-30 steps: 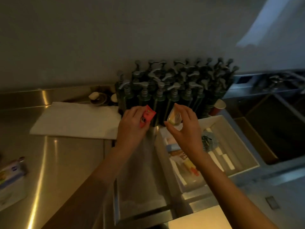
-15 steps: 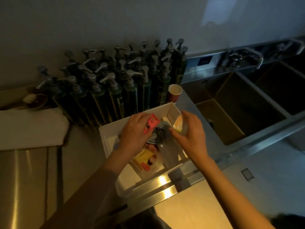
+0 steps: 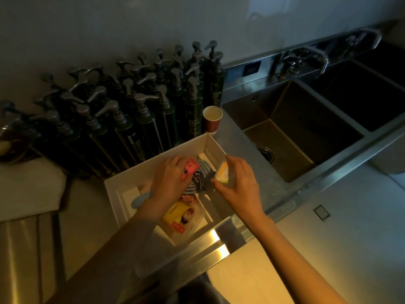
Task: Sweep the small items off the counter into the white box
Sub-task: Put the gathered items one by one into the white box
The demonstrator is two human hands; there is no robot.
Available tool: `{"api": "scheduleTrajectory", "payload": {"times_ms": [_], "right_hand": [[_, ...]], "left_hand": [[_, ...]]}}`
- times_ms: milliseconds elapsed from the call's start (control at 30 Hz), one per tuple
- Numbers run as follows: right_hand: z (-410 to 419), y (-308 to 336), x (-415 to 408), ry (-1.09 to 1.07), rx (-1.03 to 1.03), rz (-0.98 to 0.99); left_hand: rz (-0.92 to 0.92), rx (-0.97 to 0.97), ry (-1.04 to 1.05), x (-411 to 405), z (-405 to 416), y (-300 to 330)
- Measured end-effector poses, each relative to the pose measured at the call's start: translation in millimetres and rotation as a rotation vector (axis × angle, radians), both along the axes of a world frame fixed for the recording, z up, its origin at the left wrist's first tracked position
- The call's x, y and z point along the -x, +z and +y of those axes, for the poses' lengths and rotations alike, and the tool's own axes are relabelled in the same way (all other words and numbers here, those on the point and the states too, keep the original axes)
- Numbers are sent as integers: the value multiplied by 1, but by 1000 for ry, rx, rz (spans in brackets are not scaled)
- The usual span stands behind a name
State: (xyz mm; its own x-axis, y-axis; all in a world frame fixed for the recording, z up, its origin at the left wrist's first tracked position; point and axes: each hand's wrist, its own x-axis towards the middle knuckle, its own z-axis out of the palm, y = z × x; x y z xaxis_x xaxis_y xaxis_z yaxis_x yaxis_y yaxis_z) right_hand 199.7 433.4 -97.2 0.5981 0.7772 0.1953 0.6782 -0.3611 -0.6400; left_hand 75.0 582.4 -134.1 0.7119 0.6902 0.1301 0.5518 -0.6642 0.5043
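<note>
- Hovering over the white box (image 3: 122, 181), both hands are busy: the left hand (image 3: 169, 178) pinches a red packet (image 3: 190, 170) above the box's middle, and the right hand (image 3: 238, 183) grips a small yellow-lidded cup (image 3: 223, 174) over the box's right end.
- Both forearms reach in from the near edge, wrists bent down toward the box.
- Inside the box lie a yellow packet (image 3: 178, 213), a grey ridged item (image 3: 205, 172) and a pale blue piece (image 3: 140, 199).
- The box sits on a steel surface (image 3: 238, 139); behind it stand dark pump bottles (image 3: 149, 115), with a red paper cup (image 3: 212, 119) at its far right corner and a sink (image 3: 291, 137) to its right.
- Against 0.5 s ago, the hands and their 2 items remain over the box, with the grips unchanged.
</note>
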Motion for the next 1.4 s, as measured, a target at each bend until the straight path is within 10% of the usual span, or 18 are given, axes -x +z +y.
{"api": "scheduleTrajectory", "payload": {"times_ms": [1033,1400], "right_hand": [[69,-10,0,234,399,-153],[65,3,16,187,110,-184]], "left_hand": [[-56,-249,9,47,19,19],[11,-230,56,53,21,24]]}}
